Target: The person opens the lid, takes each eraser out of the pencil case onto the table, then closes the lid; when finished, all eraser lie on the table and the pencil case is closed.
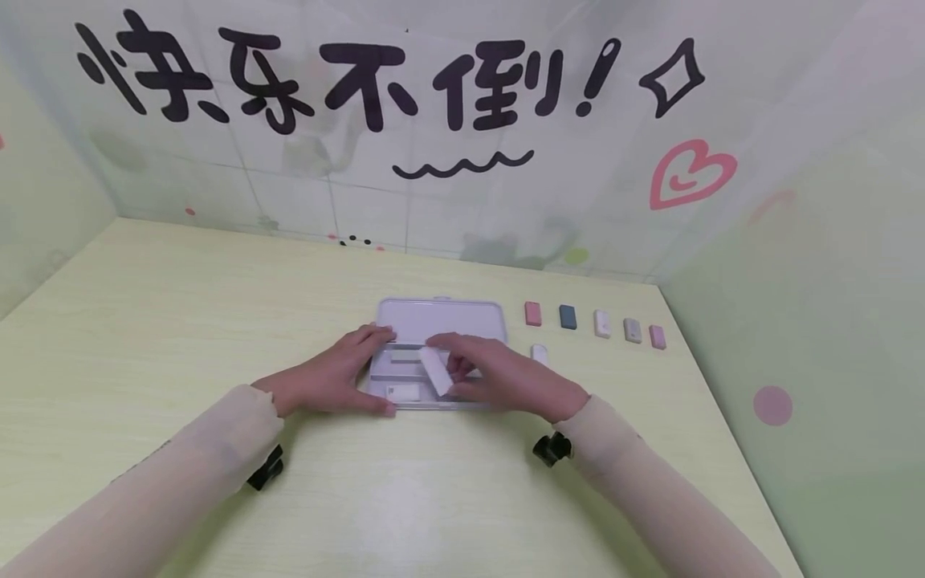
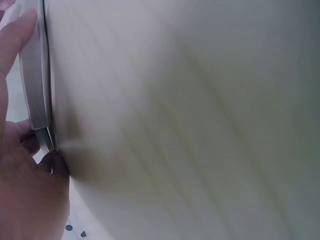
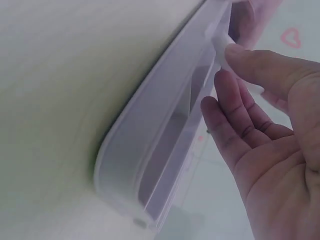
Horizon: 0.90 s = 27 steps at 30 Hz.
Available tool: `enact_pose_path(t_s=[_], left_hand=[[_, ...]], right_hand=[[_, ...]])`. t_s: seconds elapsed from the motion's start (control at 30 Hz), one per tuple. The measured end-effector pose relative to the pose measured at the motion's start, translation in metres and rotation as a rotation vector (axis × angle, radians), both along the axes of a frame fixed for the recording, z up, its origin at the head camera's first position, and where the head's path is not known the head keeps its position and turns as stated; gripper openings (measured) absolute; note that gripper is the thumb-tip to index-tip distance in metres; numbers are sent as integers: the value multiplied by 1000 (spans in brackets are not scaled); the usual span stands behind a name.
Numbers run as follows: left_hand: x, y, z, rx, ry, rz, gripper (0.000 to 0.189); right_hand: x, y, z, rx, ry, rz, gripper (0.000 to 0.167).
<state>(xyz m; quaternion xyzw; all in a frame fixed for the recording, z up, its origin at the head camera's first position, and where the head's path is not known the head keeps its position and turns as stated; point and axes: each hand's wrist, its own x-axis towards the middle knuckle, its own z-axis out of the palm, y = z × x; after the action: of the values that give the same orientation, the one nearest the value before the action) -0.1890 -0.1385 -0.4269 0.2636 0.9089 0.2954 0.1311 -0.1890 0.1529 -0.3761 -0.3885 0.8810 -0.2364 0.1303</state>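
Pale table [image 1: 405, 498] bearing an open case [image 1: 448, 321]: the left hand [image 1: 336, 377] holds its left end between spread thumb and fingers; the right hand [image 1: 509, 376] pinches a white block [image 1: 435, 372], tilted over the case. Steady bracing and a light pinch probably serve best.

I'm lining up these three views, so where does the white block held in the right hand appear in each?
Head: just right of a point below the picture's middle, no: near centre, the white block is tilted in the right hand.
Left wrist: not visible.
Right wrist: upper right, partly behind the thumb.
Shared landmark: the case, central in head, upper left in left wrist, diagonal in right wrist.
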Motion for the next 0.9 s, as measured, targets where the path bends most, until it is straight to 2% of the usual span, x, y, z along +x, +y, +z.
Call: enact_pose_path(t_s=[0.13,0.27,0.5,0.9], left_hand=[[0,-1,0,4,3,2,113],[0,-2,0,10,12,0,112],[0,-3,-2,10,6,-3,114],[1,-3,-1,11,5,-7,113]], right_hand=[[-2,20,2,-62,-104,-108,66],[-3,41,5,-105,-147,-185,66],[-3,88,1,-124,-113,-280,64],[-6,160,-15,-71,-72,-425,62]])
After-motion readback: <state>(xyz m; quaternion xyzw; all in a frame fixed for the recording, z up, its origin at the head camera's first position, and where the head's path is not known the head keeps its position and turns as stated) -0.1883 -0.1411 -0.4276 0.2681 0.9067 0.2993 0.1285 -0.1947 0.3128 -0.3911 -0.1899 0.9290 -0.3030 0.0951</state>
